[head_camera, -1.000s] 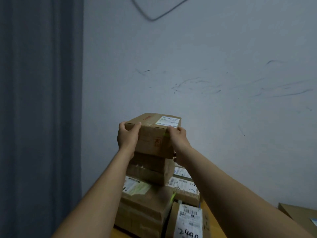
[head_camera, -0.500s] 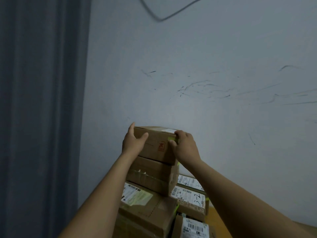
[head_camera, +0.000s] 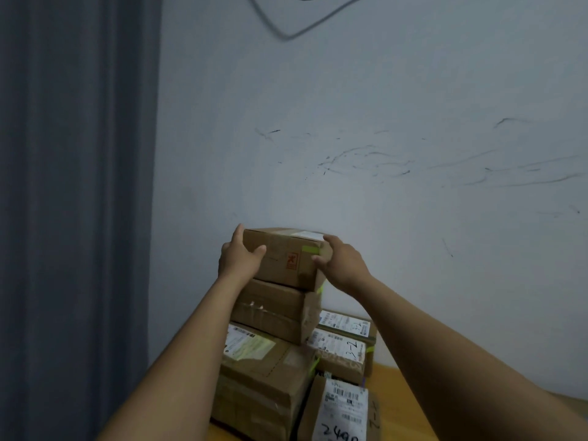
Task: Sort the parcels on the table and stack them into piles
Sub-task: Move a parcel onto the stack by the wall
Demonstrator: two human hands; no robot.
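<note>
Lands the top parcel (head_camera: pixel 286 259) flat on the tall pile (head_camera: pixel 270 361), after holding it clear above that pile a second ago, tipped so the white label faced the camera. Shows now only a sliver of that label, and no gap between the parcel and the box under it at the pile's summit, so counts as placed, though not yet let go

Presses the left hand (head_camera: pixel 238 259) against the parcel's side at the pile's left, fingers straight and together along the cardboard, thumb spread apart onto the near face. Hooks the right hand (head_camera: pixel 342 264) round the corner at the pile's right, fingers curled over the top edge, thumb on the near face, clamped on the box

Reads as the last squaring-up before release: one more parcel sorted, four boxes high as far as can be seen. Probably calls for easing both hands off sideways, not dragging the box out of line, since narrower boxes sit high on a broad base

Leaves lower labelled parcels (head_camera: pixel 342 348) just right of the pile on the table (head_camera: pixel 401 402), with another, marked 2490 (head_camera: pixel 343 409), at the pile's near right foot
</note>
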